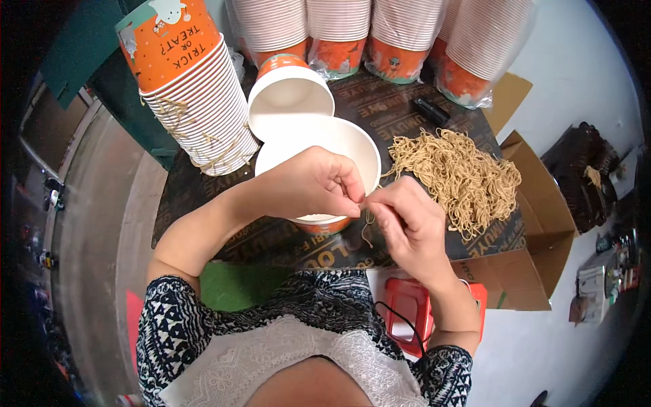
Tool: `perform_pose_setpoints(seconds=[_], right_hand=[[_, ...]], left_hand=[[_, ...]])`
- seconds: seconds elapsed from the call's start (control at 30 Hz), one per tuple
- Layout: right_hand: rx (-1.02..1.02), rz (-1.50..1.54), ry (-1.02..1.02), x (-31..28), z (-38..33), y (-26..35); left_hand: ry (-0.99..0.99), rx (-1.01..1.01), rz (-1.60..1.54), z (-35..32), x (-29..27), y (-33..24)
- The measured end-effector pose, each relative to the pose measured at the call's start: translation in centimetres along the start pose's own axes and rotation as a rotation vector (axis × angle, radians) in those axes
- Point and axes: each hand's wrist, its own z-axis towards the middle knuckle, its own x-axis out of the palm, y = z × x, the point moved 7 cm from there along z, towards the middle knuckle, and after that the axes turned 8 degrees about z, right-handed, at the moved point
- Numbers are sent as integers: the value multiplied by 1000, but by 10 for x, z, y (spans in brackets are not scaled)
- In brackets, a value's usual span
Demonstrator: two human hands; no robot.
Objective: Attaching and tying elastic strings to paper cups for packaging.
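An orange paper bucket with a white inside [352, 139] stands upright in front of me on the dark table. Over its right rim, my left hand [315, 182] and my right hand [412, 224] meet fingertip to fingertip. Both are closed in a pinch on a thin tan cord [368, 234], whose loose end hangs down beside the bucket. The pinched part is mostly hidden by the fingers. To the right of the hands lies a tangled heap of tan cords [468, 178]. A second paper bucket [293, 95] lies tipped behind the first, its white mouth toward me.
At the left leans a tall stack of orange buckets [200, 108] with cords along its rims. Plastic-wrapped bucket stacks [339, 34] line the table's back. A black cylindrical object [431, 111] lies behind the heap. An open cardboard box [542, 230] adjoins the right edge; a red stool-like object [407, 305] is below.
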Motion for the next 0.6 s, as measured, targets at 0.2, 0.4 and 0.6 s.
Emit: perform_pose_setpoints(seconds=[0.2, 0.4, 0.6], right_hand=[[29, 73, 0, 8, 9, -5], [18, 7, 162, -10, 3, -6], [10, -150, 24, -10, 0, -7]], left_hand=[[-3, 46, 184, 8, 5, 8], [-49, -5, 41, 6, 1, 3], [-26, 21, 75, 7, 5, 0]])
